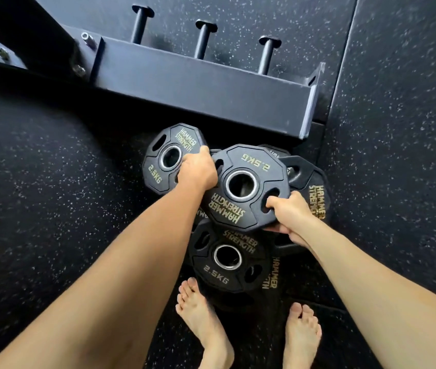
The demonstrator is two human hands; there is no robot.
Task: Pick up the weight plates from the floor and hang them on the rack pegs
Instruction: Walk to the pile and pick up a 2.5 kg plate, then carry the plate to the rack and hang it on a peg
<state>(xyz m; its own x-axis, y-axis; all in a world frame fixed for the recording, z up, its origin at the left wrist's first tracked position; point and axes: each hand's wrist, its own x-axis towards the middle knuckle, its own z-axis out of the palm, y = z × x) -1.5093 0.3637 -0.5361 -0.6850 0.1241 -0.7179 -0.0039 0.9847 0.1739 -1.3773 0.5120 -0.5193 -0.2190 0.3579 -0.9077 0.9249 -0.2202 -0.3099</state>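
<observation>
As both arms reach down, left hand (197,171) and right hand (288,210) seemingly grip one plate (243,187)

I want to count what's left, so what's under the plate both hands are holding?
Under the held plate lie more plates: one at left, one at right, one nearer the feet. The edge of another peeks out behind. Anything directly beneath is covered.

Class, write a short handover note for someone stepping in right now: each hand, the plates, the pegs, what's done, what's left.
Left hand: gripping the left edge of the top plate.
Right hand: fingers through that plate's grip slot.
Other plates lie in a pile on the floor below the rack.
Done: nothing hung; all three visible pegs are bare.
Left: hang the held plate, then the others.
</observation>
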